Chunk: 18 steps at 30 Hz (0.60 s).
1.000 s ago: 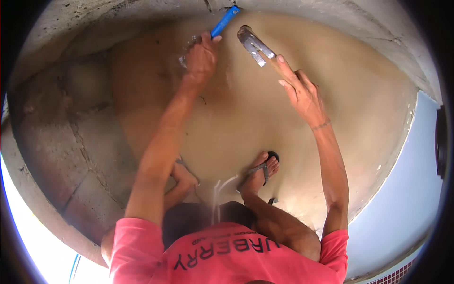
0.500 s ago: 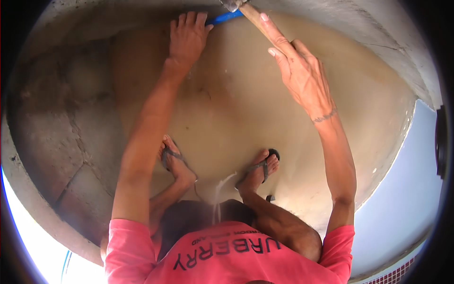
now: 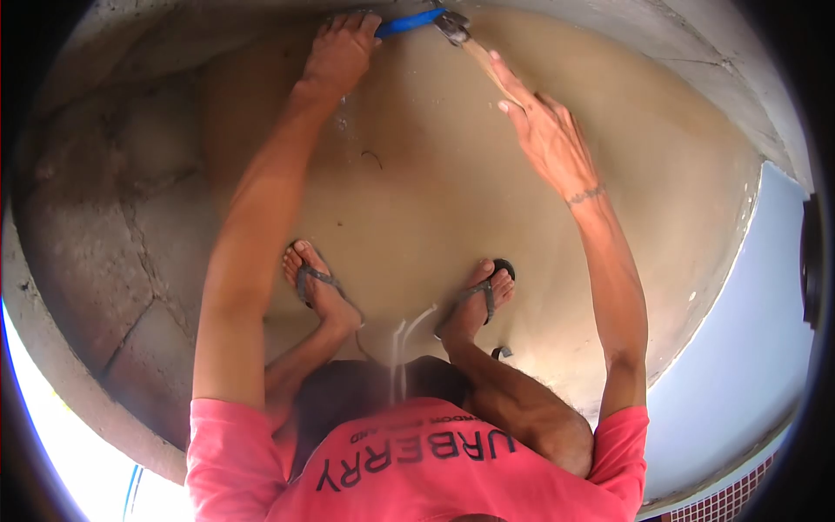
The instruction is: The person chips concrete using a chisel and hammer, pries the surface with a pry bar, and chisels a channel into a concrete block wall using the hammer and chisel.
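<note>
My right hand grips the wooden handle of a hammer, index finger stretched along it. The metal hammer head sits at the right end of a slim blue bar; whether the two touch, I cannot tell. My left hand is closed around the other end of this bar, close to the curved wall at the top of the view. The bar's far end is hidden under that hand, so its exact kind does not show.
A curved grey wall rings the brown floor. Cracked concrete lies at left. My feet in dark flip-flops stand apart below. A pale blue surface is at right.
The hammer head has come down and right in view, so more of it shows beside the blue bar's end. Both hands have shifted slightly; the left hand still holds the bar.
</note>
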{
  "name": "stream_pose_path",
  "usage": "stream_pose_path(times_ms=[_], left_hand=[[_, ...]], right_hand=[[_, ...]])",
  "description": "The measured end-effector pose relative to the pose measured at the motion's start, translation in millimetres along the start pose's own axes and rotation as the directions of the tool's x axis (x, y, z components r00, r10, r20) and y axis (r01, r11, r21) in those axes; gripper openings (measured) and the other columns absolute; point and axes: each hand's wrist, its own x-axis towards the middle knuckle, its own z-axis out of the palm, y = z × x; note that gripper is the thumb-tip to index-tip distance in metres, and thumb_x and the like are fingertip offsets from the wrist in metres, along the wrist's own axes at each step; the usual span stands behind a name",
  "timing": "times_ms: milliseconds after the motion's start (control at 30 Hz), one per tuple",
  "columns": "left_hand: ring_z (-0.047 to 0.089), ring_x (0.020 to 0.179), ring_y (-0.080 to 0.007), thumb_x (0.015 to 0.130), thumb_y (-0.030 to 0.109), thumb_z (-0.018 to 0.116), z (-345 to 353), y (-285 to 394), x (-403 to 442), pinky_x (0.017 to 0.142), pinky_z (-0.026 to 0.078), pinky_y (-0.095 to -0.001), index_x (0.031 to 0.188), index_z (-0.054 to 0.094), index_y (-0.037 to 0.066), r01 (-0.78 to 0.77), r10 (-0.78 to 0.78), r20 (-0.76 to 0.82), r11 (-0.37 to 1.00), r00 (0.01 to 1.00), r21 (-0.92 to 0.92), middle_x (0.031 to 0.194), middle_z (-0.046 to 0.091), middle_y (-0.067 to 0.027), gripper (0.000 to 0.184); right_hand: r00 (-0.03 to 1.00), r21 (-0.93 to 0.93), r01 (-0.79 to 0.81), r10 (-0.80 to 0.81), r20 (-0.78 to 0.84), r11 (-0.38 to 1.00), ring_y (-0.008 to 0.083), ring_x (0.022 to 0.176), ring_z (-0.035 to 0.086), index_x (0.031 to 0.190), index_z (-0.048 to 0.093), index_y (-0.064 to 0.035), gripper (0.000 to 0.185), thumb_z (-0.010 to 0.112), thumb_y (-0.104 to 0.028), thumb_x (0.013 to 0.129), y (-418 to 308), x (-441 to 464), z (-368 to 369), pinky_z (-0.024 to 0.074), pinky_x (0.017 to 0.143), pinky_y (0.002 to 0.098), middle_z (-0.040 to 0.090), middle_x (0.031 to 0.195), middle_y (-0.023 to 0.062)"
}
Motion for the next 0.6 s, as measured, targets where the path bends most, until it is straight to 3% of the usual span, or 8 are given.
stream_pose_path(times_ms=[133,233,333,367,433,567,600], left_hand=[[0.063,0.097,-0.0432,0.099,0.026,0.056,-31,-6,14,0.077,0.053,-0.0501,0.126,0.05,0.009,-0.117,0.116,0.042,0.992,0.992,0.043,0.109,0.063,-0.0216,0.033],[0.062,0.099,-0.0434,0.099,0.023,0.056,-14,6,-1,0.08,0.05,-0.0515,0.122,0.053,0.008,0.158,-0.139,0.105,0.966,0.985,-0.202,0.107,0.063,-0.0216,0.028],[0.059,0.099,-0.0416,0.1,0.021,0.054,15,-24,4,0.082,0.047,-0.052,0.118,0.057,0.008,0.026,-0.065,-0.179,0.977,0.982,-0.211,0.106,0.063,-0.0202,0.022],[0.058,0.098,-0.0408,0.1,0.02,0.054,16,-28,9,0.083,0.046,-0.0515,0.117,0.058,0.009,-0.011,-0.025,-0.193,0.983,0.981,-0.182,0.105,0.062,-0.0194,0.022],[0.056,0.098,-0.039,0.1,0.02,0.054,9,-32,6,0.085,0.044,-0.0505,0.117,0.06,0.01,-0.057,0.03,-0.201,0.99,0.979,-0.129,0.104,0.062,-0.0177,0.021],[0.054,0.099,-0.0366,0.1,0.021,0.054,-8,22,-33,0.086,0.042,-0.048,0.118,0.059,0.011,0.075,-0.116,-0.158,0.968,0.981,-0.241,0.105,0.06,-0.0158,0.022],[0.054,0.1,-0.0367,0.1,0.022,0.054,-12,30,-46,0.086,0.042,-0.0482,0.117,0.058,0.01,0.089,-0.136,-0.148,0.953,0.979,-0.291,0.106,0.059,-0.0159,0.022]], right_hand=[[0.99,0.16,-0.144,0.139,0.039,0.977,0.04,0.085,0.062,0.152,0.032,-0.0391,0.056,0.051,-0.024,0.102,8,-33,-2,0.0503,0.08,0.0502,0.063,0.092,0.0212],[0.985,0.261,-0.16,0.17,-0.015,0.952,0.0403,0.101,0.062,0.152,0.032,-0.0372,0.055,0.05,-0.024,0.102,18,-39,-9,0.0494,0.09,0.0485,0.065,0.111,0.0206],[0.974,0.311,-0.225,0.226,0.033,0.923,0.039,0.112,0.061,0.153,0.033,-0.0337,0.054,0.05,-0.024,0.103,23,-42,-11,0.0481,0.097,0.046,0.062,0.128,0.017],[0.964,0.317,-0.264,0.257,0.067,0.911,0.0384,0.115,0.06,0.153,0.033,-0.0324,0.053,0.049,-0.024,0.103,22,-44,-11,0.0477,0.099,0.0451,0.06,0.134,0.0156],[0.959,0.337,-0.282,0.27,0.084,0.898,0.0375,0.117,0.06,0.153,0.034,-0.0301,0.053,0.05,-0.023,0.103,15,-50,-5,0.0477,0.099,0.0451,0.06,0.135,0.0142],[0.969,0.429,-0.243,0.234,0.075,0.87,0.0368,0.12,0.058,0.152,0.036,-0.0277,0.052,0.05,-0.023,0.102,15,-44,-6,0.0477,0.1,0.0441,0.058,0.139,0.0116],[0.98,0.425,-0.183,0.197,0.011,0.887,0.0369,0.119,0.059,0.152,0.036,-0.0277,0.052,0.05,-0.022,0.102,15,-42,-4,0.0478,0.1,0.044,0.058,0.138,0.0129]])
